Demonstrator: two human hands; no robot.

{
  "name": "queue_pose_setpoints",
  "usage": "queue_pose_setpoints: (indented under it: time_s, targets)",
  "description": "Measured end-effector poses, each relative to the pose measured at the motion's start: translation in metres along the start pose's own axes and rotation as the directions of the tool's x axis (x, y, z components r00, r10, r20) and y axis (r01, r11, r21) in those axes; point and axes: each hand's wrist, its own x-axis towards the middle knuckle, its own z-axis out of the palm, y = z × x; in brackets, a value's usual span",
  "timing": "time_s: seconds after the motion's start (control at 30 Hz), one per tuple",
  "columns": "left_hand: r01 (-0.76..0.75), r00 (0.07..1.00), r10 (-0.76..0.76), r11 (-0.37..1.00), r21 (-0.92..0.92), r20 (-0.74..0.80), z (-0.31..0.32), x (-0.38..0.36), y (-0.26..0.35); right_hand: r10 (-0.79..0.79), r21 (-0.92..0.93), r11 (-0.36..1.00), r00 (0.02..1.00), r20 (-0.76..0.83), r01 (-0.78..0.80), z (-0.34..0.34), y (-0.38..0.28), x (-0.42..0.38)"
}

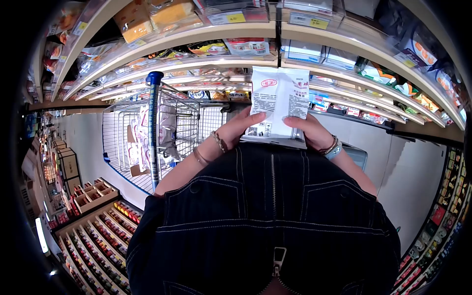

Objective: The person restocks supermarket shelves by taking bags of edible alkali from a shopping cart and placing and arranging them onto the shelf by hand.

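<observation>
Both of my hands grip a white plastic food packet (278, 96) with red and black print, held upright in front of my chest. My left hand (242, 123) has it by the left edge, thumb lying across the front. On the right edge sits my right hand (309, 129), its thumb also pressed on the printed face. The other fingers are hidden behind the packet. What is inside it cannot be seen. To the left, a shopping cart (152, 113) with a blue-ended handle holds an open cardboard box (140, 169) and several white packets (144, 130).
Shelves (236, 25) with packaged goods and price tags curve across the front. Bottom left stands a rack (96, 236) of small bottles or jars. More stocked shelves (437, 221) line the right. Pale floor (413, 172) shows at right.
</observation>
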Motion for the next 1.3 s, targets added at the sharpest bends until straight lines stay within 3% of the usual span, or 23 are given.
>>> queue_pose_setpoints:
  time_s: [0.07,0.13,0.17,0.27,0.33,0.4,0.47,0.5,0.53,0.57,0.6,0.67,0.7,0.73,0.8,0.9,1.0,1.03,1.1,1.2,1.27,1.3]
  targets:
    - [0.080,0.996,-0.082,0.993,0.081,0.021,0.005,0.005,-0.002,-0.094,-0.151,0.984,0.995,-0.014,0.091,-0.002,-0.003,-0.011]
    - [-0.196,0.980,0.191,0.974,0.117,0.054,0.012,0.005,-0.010,-0.286,-0.366,0.881,0.954,0.090,0.299,0.001,-0.016,-0.027]
    - [-0.126,0.991,0.122,0.989,0.079,0.052,0.019,0.006,-0.008,-0.285,-0.389,0.874,0.956,0.073,0.291,-0.003,-0.016,-0.029]
    - [0.148,0.989,-0.149,0.987,-0.065,-0.014,0.020,0.026,-0.014,-0.037,-0.036,0.999,0.999,-0.031,0.036,-0.020,-0.010,-0.014]
    - [-0.010,0.998,0.017,0.993,0.121,-0.054,0.024,0.028,-0.015,-0.040,-0.179,0.983,0.997,-0.061,0.029,-0.027,-0.012,-0.021]
    - [-0.185,0.980,0.199,0.936,0.299,-0.016,0.024,0.017,-0.017,-0.301,-0.365,0.883,0.953,0.038,0.294,-0.015,-0.021,-0.036]
    - [-0.245,0.969,0.243,0.931,0.272,0.041,0.027,0.015,-0.010,-0.211,-0.270,0.940,0.977,0.016,0.207,-0.015,-0.023,-0.039]
    - [-0.123,0.990,0.116,0.989,0.086,0.083,0.029,0.023,-0.011,-0.139,-0.172,0.976,0.990,-0.011,0.135,-0.022,-0.019,-0.031]
    - [0.069,0.998,-0.069,0.998,0.011,-0.003,0.023,0.032,-0.010,-0.071,-0.073,0.995,0.997,-0.028,0.069,-0.028,-0.018,-0.021]
    - [0.147,0.988,-0.148,0.989,-0.026,-0.034,0.024,0.036,-0.005,0.007,0.002,1.000,0.998,-0.065,-0.007,-0.031,-0.018,-0.015]
    - [0.228,0.971,-0.232,0.971,-0.070,-0.064,0.025,0.037,-0.002,-0.009,-0.038,0.999,0.999,-0.050,0.008,-0.031,-0.020,-0.015]
    - [0.017,0.997,-0.010,0.996,0.086,-0.074,0.034,0.027,0.001,-0.028,-0.109,0.994,0.999,-0.021,0.025,-0.031,-0.023,-0.017]
    - [-0.078,0.993,0.090,0.984,0.159,-0.070,0.038,0.020,0.001,-0.088,-0.197,0.976,0.996,0.020,0.091,-0.021,-0.032,-0.024]
    - [-0.134,0.984,0.167,0.928,0.348,-0.067,0.035,0.013,0.004,-0.257,-0.269,0.927,0.965,0.054,0.262,-0.014,-0.036,-0.030]
    - [-0.327,0.942,0.335,0.932,0.154,-0.027,0.054,-0.005,0.014,-0.339,-0.353,0.878,0.941,0.016,0.322,-0.003,-0.039,-0.038]
    - [-0.239,0.964,0.263,0.929,0.283,-0.049,0.029,0.013,-0.004,-0.267,-0.248,0.939,0.960,-0.082,0.240,-0.002,-0.030,-0.025]
    - [-0.138,0.984,0.160,0.965,0.222,-0.084,0.020,0.024,-0.012,-0.076,-0.454,0.888,0.997,0.000,0.067,-0.019,-0.026,-0.014]
    - [-0.127,0.987,0.143,0.973,0.194,-0.068,0.020,0.025,-0.012,-0.007,-0.424,0.906,1.000,-0.013,0.001,-0.020,-0.028,-0.014]
    - [-0.120,0.990,0.130,0.981,0.150,-0.054,0.025,0.023,-0.006,-0.040,-0.488,0.871,0.998,0.046,0.058,-0.022,-0.032,-0.014]
    - [-0.279,0.941,0.330,0.885,0.372,-0.078,0.038,0.008,0.006,-0.179,-0.578,0.794,0.981,0.079,0.191,-0.005,-0.050,-0.025]
    - [-0.511,0.848,0.529,0.809,0.290,0.017,0.042,-0.001,0.001,-0.310,-0.702,0.635,0.939,0.151,0.322,0.004,-0.056,-0.034]
    - [-0.422,0.891,0.453,0.820,0.387,0.011,0.038,-0.001,0.001,-0.308,-0.576,0.761,0.947,0.085,0.299,0.001,-0.048,-0.030]
